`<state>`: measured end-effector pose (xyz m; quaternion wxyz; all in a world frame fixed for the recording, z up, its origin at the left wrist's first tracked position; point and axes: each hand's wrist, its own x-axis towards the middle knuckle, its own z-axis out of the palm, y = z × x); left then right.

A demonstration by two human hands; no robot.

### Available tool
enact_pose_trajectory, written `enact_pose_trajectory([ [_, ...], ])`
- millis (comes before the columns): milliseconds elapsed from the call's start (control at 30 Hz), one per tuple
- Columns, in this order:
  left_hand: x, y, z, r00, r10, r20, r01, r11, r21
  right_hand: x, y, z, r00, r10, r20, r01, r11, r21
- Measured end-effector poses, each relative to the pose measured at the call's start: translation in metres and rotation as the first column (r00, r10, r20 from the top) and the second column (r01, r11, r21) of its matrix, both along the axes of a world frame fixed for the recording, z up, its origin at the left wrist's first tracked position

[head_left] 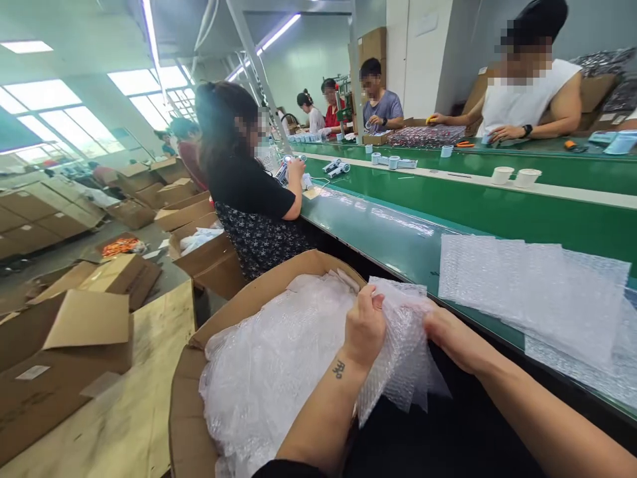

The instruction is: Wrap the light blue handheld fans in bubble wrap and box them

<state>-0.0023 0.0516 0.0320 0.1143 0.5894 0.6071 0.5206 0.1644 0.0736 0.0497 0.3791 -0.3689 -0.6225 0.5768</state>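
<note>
Between my hands hangs a small bunch of clear bubble wrap bags (398, 352), fanned out at the bottom. My left hand (365, 325) is closed on their upper left edge, knuckles up. On the right side my right hand (450, 335) pinches the same bunch; its fingertips are partly hidden behind the plastic. Just beyond and to the left, a large open carton (182, 398) is heaped with more bubble wrap bags (279, 352). Flat on the green bench to the right lies an overlapping row of bubble wrap bags (502, 279).
A green conveyor belt (562, 216) runs along the bench, with two white cups (527, 177) on it. A co-worker in black (243, 172) sits ahead on the left; another in white (532, 99) works across the belt. Open cartons (64, 372) stand on the left.
</note>
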Motion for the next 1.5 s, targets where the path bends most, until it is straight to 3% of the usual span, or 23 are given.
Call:
enact_pose_trajectory([
  [67, -0.006, -0.001, -0.004, 0.981, -0.114, 0.157, 0.132, 0.985, -0.108, -0.006, 0.004, -0.004, 0.996, -0.09, 0.029, 0.092, 0.992, -0.09],
  [133, -0.01, -0.009, -0.012, 0.9, -0.223, 0.374, 0.321, 0.92, -0.225, -0.009, 0.009, -0.01, 0.981, -0.187, 0.04, 0.191, 0.964, -0.182],
  [200, -0.017, -0.021, -0.03, 0.831, -0.253, 0.495, 0.449, 0.831, -0.329, -0.009, 0.016, -0.015, 0.968, -0.248, 0.025, 0.248, 0.944, -0.218],
  [267, -0.033, -0.031, -0.058, 0.838, -0.197, 0.51, 0.472, 0.731, -0.493, -0.004, 0.024, -0.017, 0.948, -0.317, 0.024, 0.315, 0.927, -0.204],
  [367, -0.083, -0.035, -0.097, 0.922, 0.076, 0.381, 0.275, 0.565, -0.778, 0.004, 0.033, -0.014, 0.912, -0.401, 0.091, 0.41, 0.901, -0.14],
  [467, -0.152, -0.029, -0.116, 0.921, 0.353, 0.167, -0.077, 0.584, -0.808, 0.002, 0.031, -0.008, 0.9, -0.348, 0.263, 0.376, 0.925, -0.06],
  [567, -0.201, -0.027, -0.122, 0.812, 0.583, 0.023, -0.371, 0.546, -0.752, -0.009, 0.022, -0.005, 0.931, -0.192, 0.312, 0.219, 0.974, -0.053],
  [667, -0.216, -0.031, -0.127, 0.708, 0.706, 0.019, -0.489, 0.51, -0.707, -0.015, 0.016, -0.006, 0.983, -0.032, 0.181, 0.077, 0.966, -0.246],
  [767, -0.211, -0.029, -0.125, 0.675, 0.716, 0.176, -0.479, 0.607, -0.634, -0.012, 0.018, -0.008, 0.998, -0.03, 0.05, 0.048, 0.901, -0.431],
  [833, -0.2, -0.025, -0.112, 0.684, 0.652, 0.327, -0.424, 0.72, -0.549, -0.009, 0.02, -0.011, 0.997, -0.057, 0.055, 0.076, 0.889, -0.452],
  [933, -0.172, -0.021, -0.076, 0.684, 0.458, 0.567, -0.282, 0.884, -0.373, -0.011, 0.024, -0.019, 0.987, -0.06, 0.15, 0.113, 0.918, -0.381],
  [1000, -0.147, -0.023, -0.045, 0.582, 0.255, 0.772, -0.13, 0.967, -0.221, -0.016, 0.026, -0.026, 0.97, -0.085, 0.227, 0.148, 0.948, -0.281],
  [1067, -0.122, -0.027, -0.014, 0.452, 0.078, 0.889, 0.036, 0.994, -0.105, -0.02, 0.028, -0.031, 0.945, -0.151, 0.289, 0.201, 0.968, -0.152],
  [1100, -0.111, -0.03, 0.001, 0.424, 0.026, 0.905, 0.124, 0.988, -0.087, -0.021, 0.029, -0.031, 0.932, -0.185, 0.312, 0.224, 0.97, -0.095],
  [1167, -0.096, -0.032, 0.026, 0.469, -0.054, 0.881, 0.319, 0.941, -0.113, -0.019, 0.032, -0.028, 0.912, -0.236, 0.335, 0.26, 0.965, -0.028],
  [1267, -0.082, -0.031, 0.058, 0.599, -0.253, 0.76, 0.599, 0.772, -0.214, -0.01, 0.035, -0.016, 0.895, -0.288, 0.342, 0.294, 0.955, 0.036],
  [1333, -0.075, -0.027, 0.079, 0.693, -0.369, 0.619, 0.656, 0.678, -0.331, -0.002, 0.036, -0.008, 0.872, -0.346, 0.346, 0.318, 0.938, 0.138],
  [1400, -0.068, -0.023, 0.101, 0.751, -0.431, 0.501, 0.647, 0.631, -0.428, 0.005, 0.038, -0.002, 0.848, -0.406, 0.341, 0.335, 0.909, 0.249],
  [1467, -0.06, -0.02, 0.125, 0.756, -0.494, 0.431, 0.655, 0.565, -0.502, 0.01, 0.041, 0.002, 0.846, -0.427, 0.319, 0.331, 0.89, 0.312],
  [1500, -0.056, -0.019, 0.136, 0.737, -0.549, 0.393, 0.668, 0.505, -0.547, 0.012, 0.043, 0.004, 0.853, -0.421, 0.308, 0.321, 0.889, 0.327],
])
